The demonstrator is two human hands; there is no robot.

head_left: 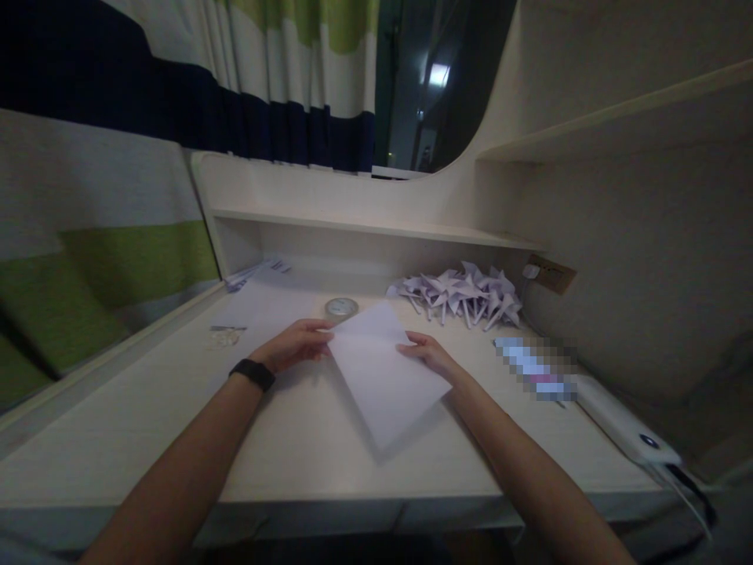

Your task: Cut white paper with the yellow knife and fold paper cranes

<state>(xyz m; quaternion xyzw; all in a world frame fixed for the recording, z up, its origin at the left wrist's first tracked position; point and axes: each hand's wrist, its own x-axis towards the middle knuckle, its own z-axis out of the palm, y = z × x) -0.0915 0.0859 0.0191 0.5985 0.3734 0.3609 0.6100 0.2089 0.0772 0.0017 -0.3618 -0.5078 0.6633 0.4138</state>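
A sheet of white paper [385, 377] is held up over the desk, turned so one corner points toward me. My left hand [301, 344] pinches its left corner between thumb and fingers; a black watch sits on that wrist. On the opposite side, my right hand [428, 353] grips the right edge, thumb on top and fingers mostly hidden beneath. Just behind the paper lies a roll of clear tape [341, 308]. Further back to the right is a pile of folded white paper pinwheels [459, 292] with paper sticks.
White sheets [271, 302] lie at the back left, with small pale pieces [224, 337] near them. On the right are a blurred-out phone [532, 367] and a long white device with cables [627, 420]. A low shelf [365, 226] spans the desk's back; a curtain [294, 78] hangs behind.
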